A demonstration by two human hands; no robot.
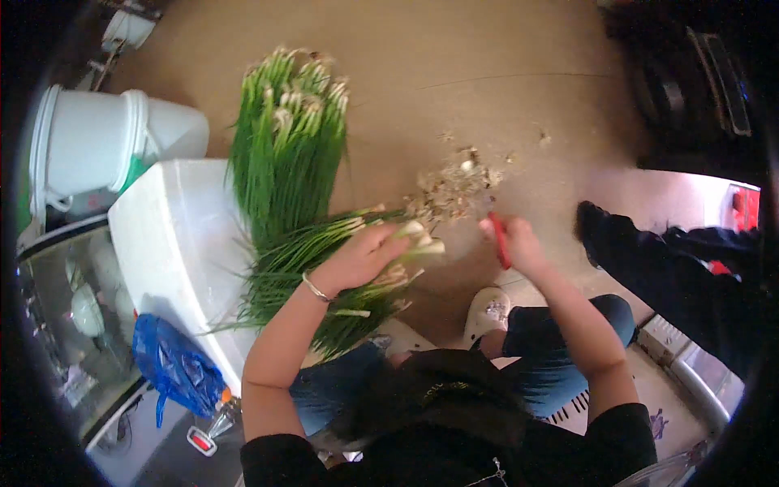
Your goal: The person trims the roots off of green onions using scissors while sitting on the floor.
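Observation:
My left hand (pixel 368 259), with a bracelet at the wrist, grips a few green onions (pixel 420 238) by their pale root ends, which are blurred. Below and around it, more green onions (pixel 298 243) lie in a loose heap with their leaves to the left. Fingers closed, my right hand (pixel 522 245) holds a red-handled tool (pixel 500 240) just to the right; its working end is too blurred to name. Between and beyond both hands, a pile of trimmed roots and dry skins (pixel 453 185) rests on the floor.
A large bundle of green onions (pixel 292 146) lies farther out, beside a white foam box (pixel 182 225). White buckets (pixel 91 146) and a blue plastic bag (pixel 173 359) are at left. Dark fabric (pixel 663 262) extends in from the right. My shoe (pixel 487 310) is below my right hand.

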